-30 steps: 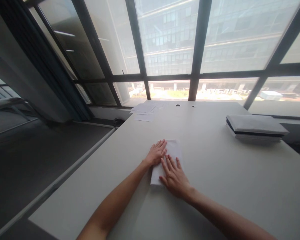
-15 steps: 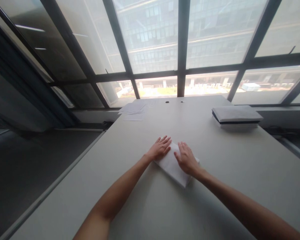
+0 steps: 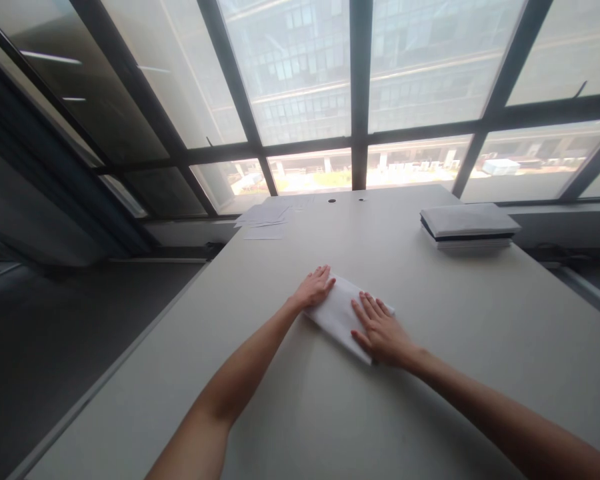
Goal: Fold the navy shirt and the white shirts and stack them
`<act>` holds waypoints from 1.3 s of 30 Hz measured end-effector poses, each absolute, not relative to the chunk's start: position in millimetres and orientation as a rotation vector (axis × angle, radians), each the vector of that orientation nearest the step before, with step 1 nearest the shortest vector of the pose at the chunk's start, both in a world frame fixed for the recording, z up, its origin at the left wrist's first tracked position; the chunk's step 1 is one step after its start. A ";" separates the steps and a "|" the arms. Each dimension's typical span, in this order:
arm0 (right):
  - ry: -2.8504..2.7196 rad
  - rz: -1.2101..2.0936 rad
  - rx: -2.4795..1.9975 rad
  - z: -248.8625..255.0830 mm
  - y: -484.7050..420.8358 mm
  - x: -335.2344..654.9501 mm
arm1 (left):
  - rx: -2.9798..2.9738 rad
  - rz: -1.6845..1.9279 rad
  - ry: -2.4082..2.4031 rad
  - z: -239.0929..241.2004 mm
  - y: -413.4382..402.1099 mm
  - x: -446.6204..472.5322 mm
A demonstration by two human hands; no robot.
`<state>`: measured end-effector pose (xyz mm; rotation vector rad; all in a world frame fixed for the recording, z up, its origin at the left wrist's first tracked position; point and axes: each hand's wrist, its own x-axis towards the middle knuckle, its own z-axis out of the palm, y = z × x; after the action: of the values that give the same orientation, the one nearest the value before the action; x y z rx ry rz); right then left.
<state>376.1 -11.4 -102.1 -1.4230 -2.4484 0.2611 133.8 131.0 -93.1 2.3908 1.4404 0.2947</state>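
A folded white sheet of paper lies slantwise on the pale table. My left hand rests flat on its far left corner, fingers stretched out. My right hand presses flat on the sheet's near right end, fingers spread. Neither hand grips anything.
Loose white sheets lie at the table's far left corner. A stack of grey and white sheets with a dark layer sits at the far right. Two small round holes mark the table's far edge. Big windows stand beyond; dark floor lies to the left.
The paper has turned from lying lengthwise to slanting right. My right hand slid back along it toward the near end. My left hand stayed on the far left corner.
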 end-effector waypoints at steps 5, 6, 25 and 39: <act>-2.549 0.512 -1.194 -77.3 17.3 437.0 | 2.322 0.417 1.346 -79.4 111.1 110.0; -2.518 0.501 -1.230 -72.2 18.0 442.4 | 2.314 0.425 1.300 -75.8 106.5 103.6; -2.261 0.506 -1.152 -71.2 -34.9 333.4 | 2.194 0.630 0.913 -73.6 91.5 81.3; -2.083 0.605 -1.142 -60.7 -30.9 328.2 | 2.250 0.700 0.882 -79.8 82.9 80.5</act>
<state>328.2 -30.9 -60.7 -1.1418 -2.0826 0.6050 80.5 82.9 -79.8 2.2498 0.8815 0.6995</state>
